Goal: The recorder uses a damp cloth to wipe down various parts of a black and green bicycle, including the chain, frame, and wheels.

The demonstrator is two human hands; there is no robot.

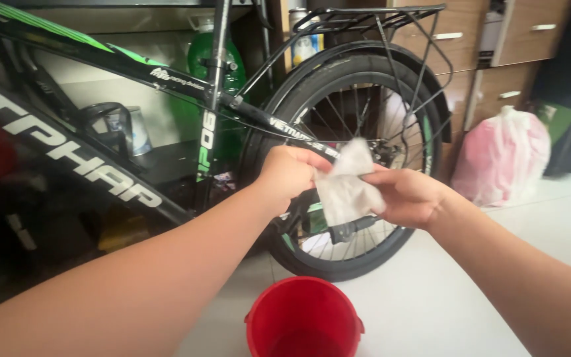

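red bucket sits lowest in view, right under the forearms on the pale floor, its inside looks dark red, can't tell if there's water in it. above it both hands meet in front of the bike's rear wheel. left hand is curled w/ fingers pressed together, pinching the upper left edge of a white cloth. right hand grips the cloth's right side, thumb & fingers closed on it, so the cloth is stretched betw. the 2 hands & hangs down a bit, crumpled, w/ one corner poking up. cloth is held in the air just in front of the wheel's spokes, near the pedal, can't tell if it touches the bike. black & green bike frame runs across the left half of the view, seat tube upright in the middle, black rear rack over the tyre. green bottle stands behind the frame. pink & white plastic bag sits on the floor at right, well apart from the hands, w/ wooden drawers behind it.
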